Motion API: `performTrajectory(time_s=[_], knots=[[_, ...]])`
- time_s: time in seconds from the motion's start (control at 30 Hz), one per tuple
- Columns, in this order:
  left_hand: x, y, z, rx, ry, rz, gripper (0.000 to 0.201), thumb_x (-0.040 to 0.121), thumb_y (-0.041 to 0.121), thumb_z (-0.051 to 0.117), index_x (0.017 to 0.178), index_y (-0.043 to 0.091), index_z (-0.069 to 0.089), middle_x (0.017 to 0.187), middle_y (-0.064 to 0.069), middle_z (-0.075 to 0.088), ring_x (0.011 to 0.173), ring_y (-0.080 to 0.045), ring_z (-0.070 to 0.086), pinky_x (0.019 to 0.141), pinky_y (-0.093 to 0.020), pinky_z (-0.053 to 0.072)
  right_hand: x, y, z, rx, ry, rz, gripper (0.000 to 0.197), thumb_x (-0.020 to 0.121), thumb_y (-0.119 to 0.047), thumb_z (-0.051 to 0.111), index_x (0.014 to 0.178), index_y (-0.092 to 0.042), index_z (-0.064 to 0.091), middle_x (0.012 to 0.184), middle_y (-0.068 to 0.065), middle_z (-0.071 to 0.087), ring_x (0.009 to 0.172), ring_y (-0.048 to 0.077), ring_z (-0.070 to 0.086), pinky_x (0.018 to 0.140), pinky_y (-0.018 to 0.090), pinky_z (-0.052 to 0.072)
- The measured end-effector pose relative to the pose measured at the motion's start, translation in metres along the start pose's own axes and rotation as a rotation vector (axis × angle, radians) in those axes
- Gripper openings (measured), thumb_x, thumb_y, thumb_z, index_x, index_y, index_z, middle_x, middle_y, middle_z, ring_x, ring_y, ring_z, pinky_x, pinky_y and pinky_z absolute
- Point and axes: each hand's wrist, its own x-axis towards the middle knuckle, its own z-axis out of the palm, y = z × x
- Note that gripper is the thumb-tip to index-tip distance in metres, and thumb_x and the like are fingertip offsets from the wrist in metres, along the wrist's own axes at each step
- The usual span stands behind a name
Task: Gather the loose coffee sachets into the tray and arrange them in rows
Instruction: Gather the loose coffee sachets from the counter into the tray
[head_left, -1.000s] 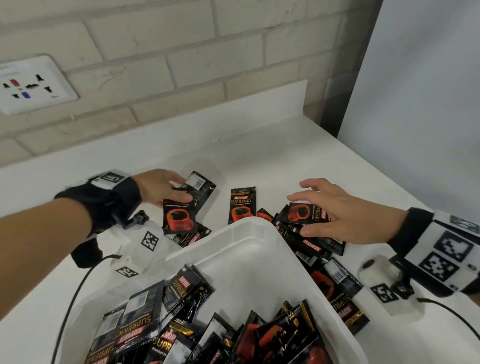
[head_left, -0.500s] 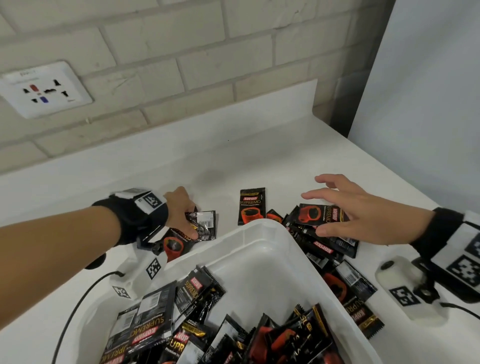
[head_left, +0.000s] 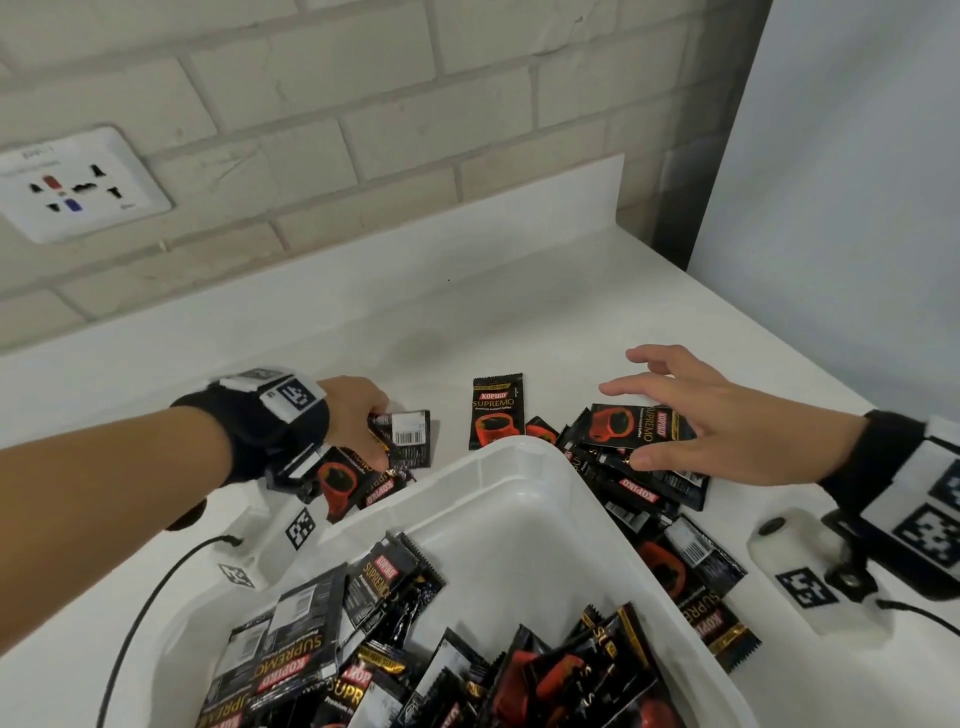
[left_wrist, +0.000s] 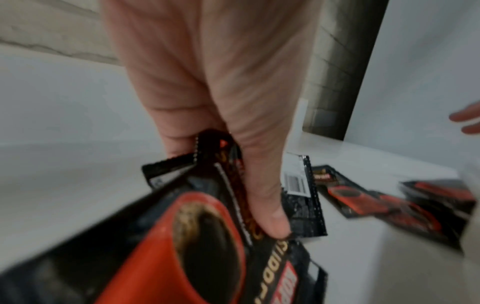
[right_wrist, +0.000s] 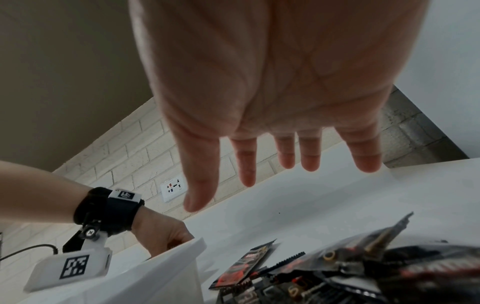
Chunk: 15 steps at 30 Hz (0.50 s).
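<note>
A white plastic tray (head_left: 524, 467) sits in front of me with several black-and-red coffee sachets (head_left: 384, 597) piled in its near part. My left hand (head_left: 358, 421) grips a bunch of sachets (head_left: 348, 480) just beyond the tray's far-left rim; the wrist view shows thumb and fingers (left_wrist: 262, 205) pinching that bunch (left_wrist: 207, 236). My right hand (head_left: 670, 405) hovers open, fingers spread (right_wrist: 285, 156), over a heap of loose sachets (head_left: 639, 478) at the tray's right side. One sachet (head_left: 496, 410) lies alone between the hands.
The white counter (head_left: 467, 322) runs to a brick wall with a socket plate (head_left: 78, 187) at the left. A white panel (head_left: 857, 182) stands at the right. Cables (head_left: 156, 587) trail from both wrist cameras. More sachets (head_left: 696, 571) lie along the tray's right wall.
My left hand has drawn its sachets in and closed round them, moving nearer the tray rim. The right hand stays open above the right heap, barely shifted.
</note>
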Motion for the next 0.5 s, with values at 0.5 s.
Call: performTrajectory(time_s=[0.5], knots=[[-0.163, -0.025, 0.001, -0.989, 0.245, 0.222, 0.078, 0.026, 0.051, 0.089, 0.098, 0.044, 0.060, 0.082, 0.003, 0.073, 0.067, -0.015, 0.070, 0.054, -0.023, 0.055, -0.008, -0.009, 0.005, 0.000, -0.015, -0.062, 0.065, 0.073, -0.048, 0.054, 0.132, -0.046, 0.028, 0.148, -0.016, 0.005, 0.106, -0.003, 0.023, 0.070, -0.007, 0.028]])
